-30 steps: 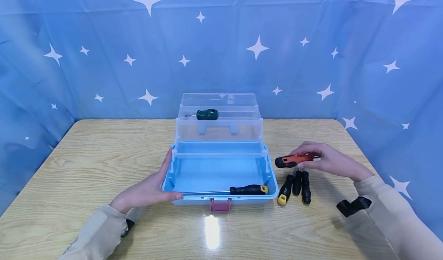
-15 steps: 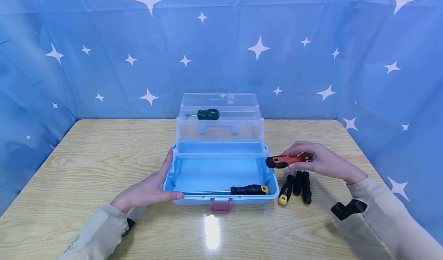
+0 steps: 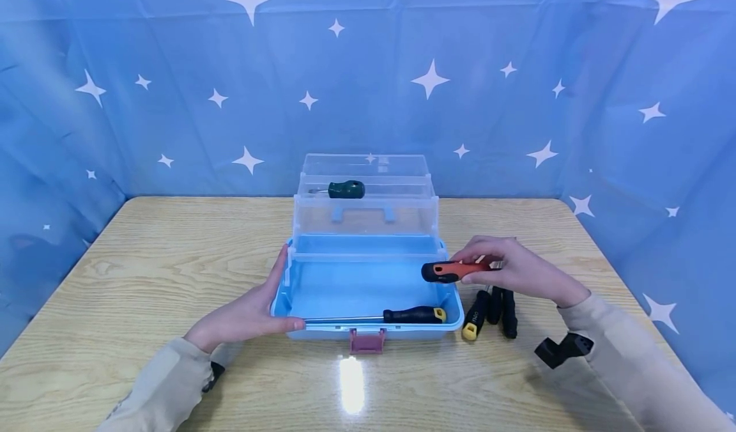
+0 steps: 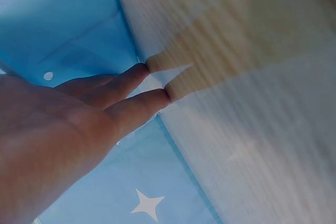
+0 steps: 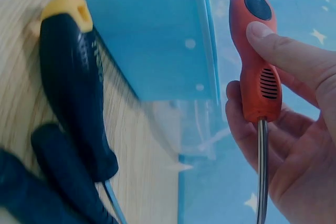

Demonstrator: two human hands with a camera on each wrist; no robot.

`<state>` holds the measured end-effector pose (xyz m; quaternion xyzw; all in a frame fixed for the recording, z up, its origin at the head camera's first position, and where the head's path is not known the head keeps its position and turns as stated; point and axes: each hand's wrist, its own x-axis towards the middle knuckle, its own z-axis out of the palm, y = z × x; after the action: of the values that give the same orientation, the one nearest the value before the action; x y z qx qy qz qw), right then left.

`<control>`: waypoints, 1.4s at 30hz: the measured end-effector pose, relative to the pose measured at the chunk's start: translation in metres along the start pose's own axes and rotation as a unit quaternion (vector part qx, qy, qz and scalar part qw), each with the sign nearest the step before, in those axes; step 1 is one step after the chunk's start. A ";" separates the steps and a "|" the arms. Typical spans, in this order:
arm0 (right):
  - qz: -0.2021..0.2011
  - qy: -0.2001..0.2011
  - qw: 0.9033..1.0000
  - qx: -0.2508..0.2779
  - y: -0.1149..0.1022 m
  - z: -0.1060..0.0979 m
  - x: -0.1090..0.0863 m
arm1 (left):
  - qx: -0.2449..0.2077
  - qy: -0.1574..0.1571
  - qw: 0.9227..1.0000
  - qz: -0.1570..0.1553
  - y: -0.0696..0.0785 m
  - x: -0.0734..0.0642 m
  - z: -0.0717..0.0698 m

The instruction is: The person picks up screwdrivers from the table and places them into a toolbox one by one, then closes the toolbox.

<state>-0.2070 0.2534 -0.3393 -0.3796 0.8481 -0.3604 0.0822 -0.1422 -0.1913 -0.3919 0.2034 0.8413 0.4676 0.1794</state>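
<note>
We count six screwdrivers and one blue toolbox (image 3: 356,285) on the bench (image 3: 184,259). One red-and-black screwdriver (image 3: 451,270) is in the right hand (image 3: 512,269), pinched between thumb and fingers around its handle. One black screwdriver with a yellow end (image 3: 415,316) lies inside the toolbox along the front wall, its shaft pointing left. One green screwdriver (image 3: 346,190) shows in the clear upper section (image 3: 368,221). Three more lie on the bench just right of the toolbox, side by side: one yellow-ended driver (image 3: 476,317) and two plain black ones (image 3: 509,314). We see one purple latch (image 3: 367,341) hanging at the front.

The two hands are apart. The left hand (image 3: 247,310) is spread at the toolbox's left side, thumb straight on the front rim and fingers extended along the side wall.

Compared with a second ago, the right hand has moved left. Then we saw the red-and-black screwdriver's handle outside the right wall; now its black end shows over the toolbox's inside, with the fingers about at the right rim. The left hand, the toolbox and the other five screwdrivers look the same to us.
</note>
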 end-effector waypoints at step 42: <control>-0.019 0.016 1.000 -0.014 -0.039 0.028 0.044 | -0.003 -0.001 1.000 -0.008 0.000 -0.001 0.000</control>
<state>-0.2034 0.1894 -0.3270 -0.3905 0.8470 -0.3562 0.0562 -0.1415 -0.1916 -0.3919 0.1964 0.8415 0.4682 0.1848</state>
